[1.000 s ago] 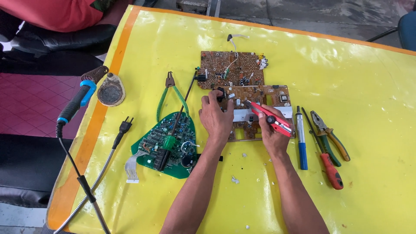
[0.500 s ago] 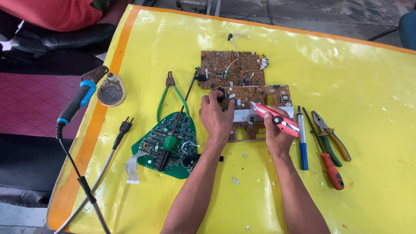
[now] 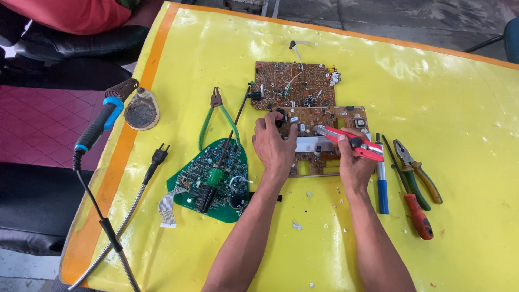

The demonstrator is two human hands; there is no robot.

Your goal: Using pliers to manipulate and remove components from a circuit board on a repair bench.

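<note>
A brown circuit board (image 3: 324, 116) lies on the yellow table cover (image 3: 443, 92), joined to a second brown board (image 3: 294, 84) behind it. My left hand (image 3: 274, 146) presses on the near board's left part, fingers by a small black component. My right hand (image 3: 354, 162) grips a red utility knife (image 3: 348, 143) whose tip points left over the board's white strip. A green circuit board (image 3: 211, 181) lies to the left of my left arm, with a green-handled screwdriver (image 3: 224, 146) across it.
Green-handled pliers (image 3: 216, 116), a soldering iron with blue grip (image 3: 102, 121) and a round tin (image 3: 140, 111) lie at the left, plus a plug and cable (image 3: 151, 165). To the right lie a blue pen (image 3: 382, 184), a red screwdriver (image 3: 413, 208) and pliers (image 3: 419, 167). A person in red sits beyond.
My right hand has shifted the red knife slightly, its tip now further left over the board. My left hand stays pressed on the board.
</note>
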